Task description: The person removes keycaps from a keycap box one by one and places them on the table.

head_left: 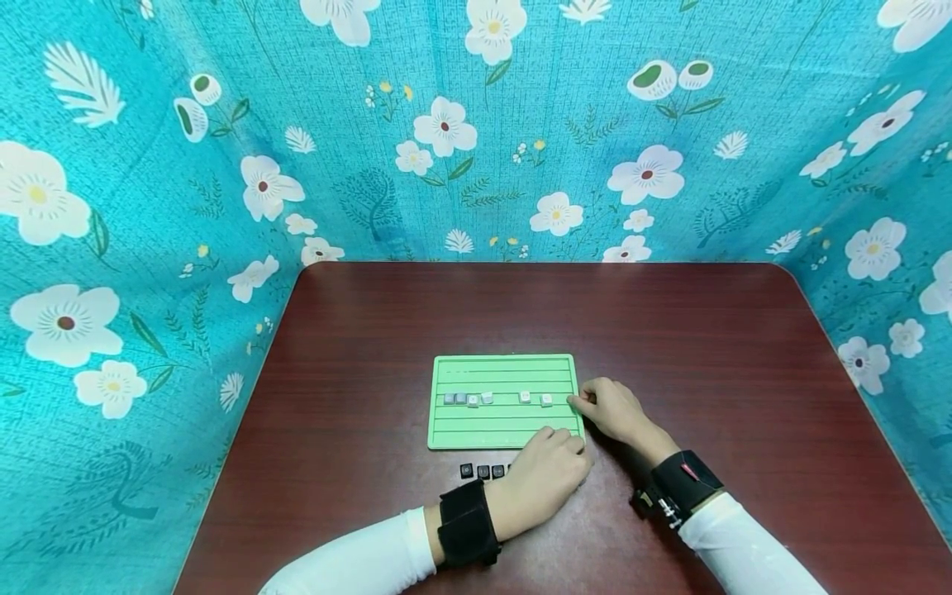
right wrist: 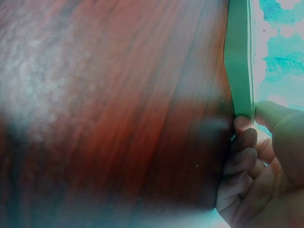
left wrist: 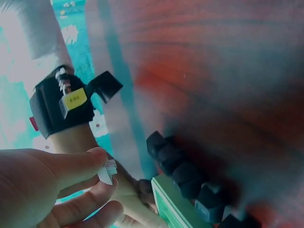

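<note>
A light green ridged board (head_left: pixel 483 426) lies on the table, several white and grey keycaps (head_left: pixel 525 397) standing in a row across it. Between thumb and forefinger, my left hand (head_left: pixel 546 475) pinches a small white keycap (left wrist: pixel 108 172), near the board's front right corner. That keycap is hidden under the hand in the head view. At the board's right edge, my right hand (head_left: pixel 613 409) grips the rim, thumb on top and fingers curled at the side, as the right wrist view shows.
Black keycaps (head_left: pixel 483 472) form a row on the table just in front of the board, partly covered by my left hand. The dark red-brown table (head_left: pixel 357 330) meets a blue floral cloth (head_left: pixel 446 198) at its back and sides.
</note>
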`<action>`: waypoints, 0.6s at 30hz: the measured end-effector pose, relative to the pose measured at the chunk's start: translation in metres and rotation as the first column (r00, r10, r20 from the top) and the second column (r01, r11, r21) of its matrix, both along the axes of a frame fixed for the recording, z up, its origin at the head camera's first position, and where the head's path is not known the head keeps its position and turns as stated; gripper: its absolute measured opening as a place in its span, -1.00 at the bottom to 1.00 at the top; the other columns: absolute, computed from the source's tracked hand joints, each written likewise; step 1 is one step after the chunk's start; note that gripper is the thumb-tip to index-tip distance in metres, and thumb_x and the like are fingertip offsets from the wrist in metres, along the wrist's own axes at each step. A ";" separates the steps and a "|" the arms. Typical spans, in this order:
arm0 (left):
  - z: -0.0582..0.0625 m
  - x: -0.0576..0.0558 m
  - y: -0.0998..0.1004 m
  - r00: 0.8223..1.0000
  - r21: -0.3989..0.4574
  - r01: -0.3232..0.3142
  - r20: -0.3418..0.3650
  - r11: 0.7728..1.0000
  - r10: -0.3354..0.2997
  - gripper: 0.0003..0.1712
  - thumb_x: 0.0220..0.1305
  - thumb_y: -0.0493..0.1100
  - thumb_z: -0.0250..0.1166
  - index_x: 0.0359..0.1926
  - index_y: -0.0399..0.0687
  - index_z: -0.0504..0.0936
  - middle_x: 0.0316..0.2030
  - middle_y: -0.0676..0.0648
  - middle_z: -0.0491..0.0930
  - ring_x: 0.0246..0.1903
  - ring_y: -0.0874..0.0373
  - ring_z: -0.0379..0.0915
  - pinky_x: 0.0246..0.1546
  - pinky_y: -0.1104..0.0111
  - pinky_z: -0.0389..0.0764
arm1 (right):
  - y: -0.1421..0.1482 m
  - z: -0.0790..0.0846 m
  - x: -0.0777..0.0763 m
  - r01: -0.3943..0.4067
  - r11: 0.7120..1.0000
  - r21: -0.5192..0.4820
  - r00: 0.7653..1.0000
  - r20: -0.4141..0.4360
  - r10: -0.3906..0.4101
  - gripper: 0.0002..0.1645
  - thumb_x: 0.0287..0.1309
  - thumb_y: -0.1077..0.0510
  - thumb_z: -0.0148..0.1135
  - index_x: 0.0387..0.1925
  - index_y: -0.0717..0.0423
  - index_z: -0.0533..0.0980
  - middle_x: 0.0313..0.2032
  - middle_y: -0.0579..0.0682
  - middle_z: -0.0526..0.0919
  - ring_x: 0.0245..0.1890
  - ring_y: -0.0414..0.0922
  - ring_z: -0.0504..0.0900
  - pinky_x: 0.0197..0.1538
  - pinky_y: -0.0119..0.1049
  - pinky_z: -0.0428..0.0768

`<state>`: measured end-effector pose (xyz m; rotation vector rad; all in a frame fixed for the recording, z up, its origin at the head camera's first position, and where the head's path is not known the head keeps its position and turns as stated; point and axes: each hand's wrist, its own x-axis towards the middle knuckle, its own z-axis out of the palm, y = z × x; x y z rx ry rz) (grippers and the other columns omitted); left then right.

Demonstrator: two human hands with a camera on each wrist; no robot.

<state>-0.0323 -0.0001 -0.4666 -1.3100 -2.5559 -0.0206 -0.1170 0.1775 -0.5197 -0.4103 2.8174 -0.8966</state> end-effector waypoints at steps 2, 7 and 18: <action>-0.002 0.002 0.000 1.000 -0.002 0.016 -0.002 1.000 -0.016 -0.93 0.13 -0.07 0.24 -0.44 0.22 0.64 -0.46 0.17 0.47 -0.42 0.27 0.37 -0.41 0.42 0.33 | 0.000 0.000 0.000 -0.002 1.000 -0.002 1.000 0.001 0.002 -0.50 0.18 -0.06 0.17 -0.78 -0.03 0.26 -0.79 -0.19 0.15 -0.79 -0.22 0.08 -0.64 -0.39 0.03; -0.007 0.007 0.001 0.999 -0.004 0.045 -0.001 0.999 -0.045 -0.91 0.12 -0.08 0.23 -0.40 0.21 0.66 -0.45 0.16 0.49 -0.42 0.27 0.37 -0.41 0.42 0.32 | 0.001 -0.001 0.001 -0.013 1.000 -0.017 1.000 0.011 0.013 -0.51 0.20 -0.05 0.15 -0.76 -0.01 0.27 -0.79 -0.17 0.14 -0.79 -0.21 0.05 -0.65 -0.39 0.02; -0.011 0.019 0.006 0.997 -0.026 0.074 0.003 0.997 -0.074 -0.90 0.13 -0.10 0.23 -0.44 0.25 0.64 -0.44 0.17 0.52 -0.34 0.30 0.42 -0.36 0.42 0.38 | 0.001 -0.001 0.002 -0.011 1.000 -0.014 1.000 0.021 0.012 -0.51 0.20 -0.06 0.15 -0.75 0.00 0.27 -0.78 -0.17 0.14 -0.79 -0.21 0.07 -0.65 -0.39 0.03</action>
